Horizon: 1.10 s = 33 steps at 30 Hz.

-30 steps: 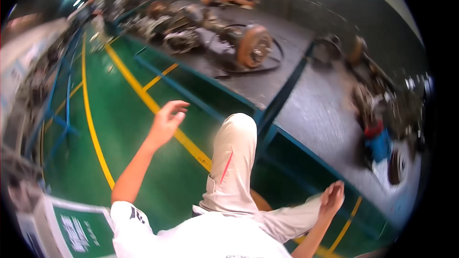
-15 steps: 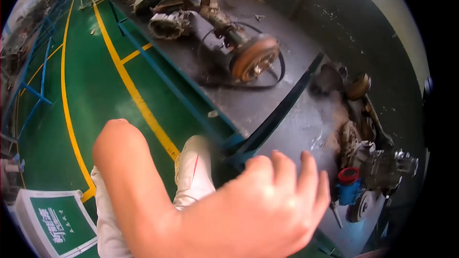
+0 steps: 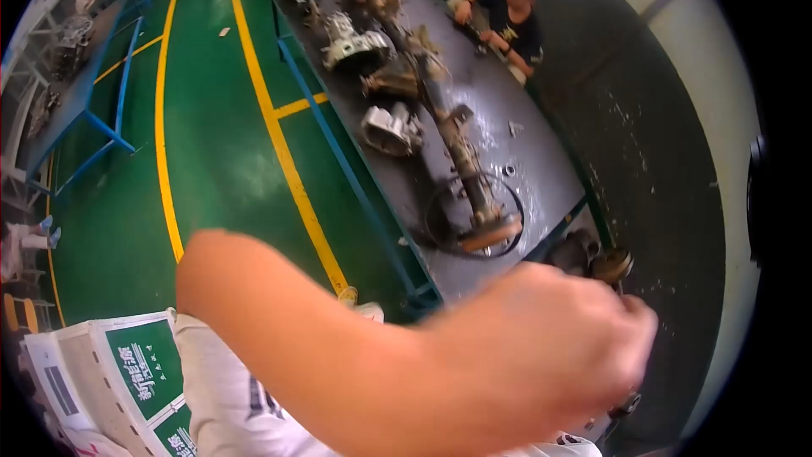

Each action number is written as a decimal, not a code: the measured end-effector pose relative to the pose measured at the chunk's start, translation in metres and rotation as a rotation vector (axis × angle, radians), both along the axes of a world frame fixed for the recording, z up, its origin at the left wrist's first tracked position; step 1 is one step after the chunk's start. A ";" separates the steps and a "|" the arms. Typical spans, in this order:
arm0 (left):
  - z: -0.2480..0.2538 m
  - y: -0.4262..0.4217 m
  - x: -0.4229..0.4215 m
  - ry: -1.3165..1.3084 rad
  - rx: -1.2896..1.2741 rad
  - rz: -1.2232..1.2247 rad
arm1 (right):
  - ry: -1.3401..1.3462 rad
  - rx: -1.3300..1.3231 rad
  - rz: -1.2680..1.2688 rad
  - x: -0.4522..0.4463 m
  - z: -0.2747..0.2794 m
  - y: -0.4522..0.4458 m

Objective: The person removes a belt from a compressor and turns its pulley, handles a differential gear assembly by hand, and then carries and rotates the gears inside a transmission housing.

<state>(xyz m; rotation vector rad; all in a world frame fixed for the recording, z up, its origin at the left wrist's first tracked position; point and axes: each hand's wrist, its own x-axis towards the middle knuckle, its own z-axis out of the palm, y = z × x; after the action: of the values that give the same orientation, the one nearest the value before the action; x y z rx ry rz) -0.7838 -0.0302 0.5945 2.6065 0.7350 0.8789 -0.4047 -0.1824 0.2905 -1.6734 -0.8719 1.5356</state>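
My left hand (image 3: 584,330) is raised close to the camera, with the forearm crossing the lower view from the left. Its fingers are curled into a fist, slightly blurred, and their inner side is hidden, so I cannot tell whether anything is in them. The hand covers part of the parts area beyond it. Past it, a long rusty axle-like shaft (image 3: 457,144) lies on the grey workbench (image 3: 541,161). A thin dark ring (image 3: 518,195) surrounds its near end, which carries a round brown disc (image 3: 491,235). My right hand is out of view.
A metal housing (image 3: 392,129) and a bell-shaped casing (image 3: 355,44) lie on the bench. A person (image 3: 512,21) is at its far side. Green floor (image 3: 216,178) with yellow lines runs along the left. White-and-green boxes (image 3: 135,364) stand at the lower left.
My left hand has moved right and up, and its loosely bent, spread fingers have curled closed. The camera has shifted, bringing more of the bench and the other person into view.
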 end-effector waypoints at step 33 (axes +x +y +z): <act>-0.586 -0.006 -0.407 -0.687 -1.960 1.892 | -0.521 0.307 0.482 -0.441 -0.075 0.621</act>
<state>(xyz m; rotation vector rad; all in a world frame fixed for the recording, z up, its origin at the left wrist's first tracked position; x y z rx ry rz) -1.1910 -0.0357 0.0089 -0.4698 1.9738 0.4595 -0.8462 0.4383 0.2152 -1.7306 -1.7944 1.1666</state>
